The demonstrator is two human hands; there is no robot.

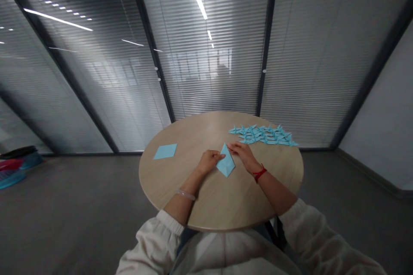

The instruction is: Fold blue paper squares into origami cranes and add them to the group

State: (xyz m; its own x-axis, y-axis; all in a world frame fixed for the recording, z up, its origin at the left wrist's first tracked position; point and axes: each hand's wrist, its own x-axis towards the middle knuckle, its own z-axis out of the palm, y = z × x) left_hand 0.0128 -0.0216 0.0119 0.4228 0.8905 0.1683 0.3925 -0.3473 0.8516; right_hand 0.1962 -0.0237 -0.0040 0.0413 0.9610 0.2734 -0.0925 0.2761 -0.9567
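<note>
A light-blue sheet of origami paper point(226, 166), folded into a kite shape, lies on the round wooden table point(238, 206) with its long point away from me. My left hand point(209, 161) is closed at its left edge, thumb resting on the paper. At the upper right edge, near the tip, the fingers of my right hand point(242, 153) are pinched together on the paper. Several folded blue paper cranes point(264, 134) are grouped in rows beyond my right hand. To the left of my left hand lies a flat stack or sheet of blue paper point(165, 151); its thickness cannot be made out.
Behind the table stands a glass partition with blinds point(213, 90) and dark frames. A white wall point(383, 129) is on the right. Blue and red containers point(19, 165) sit on the grey floor point(97, 197) at far left.
</note>
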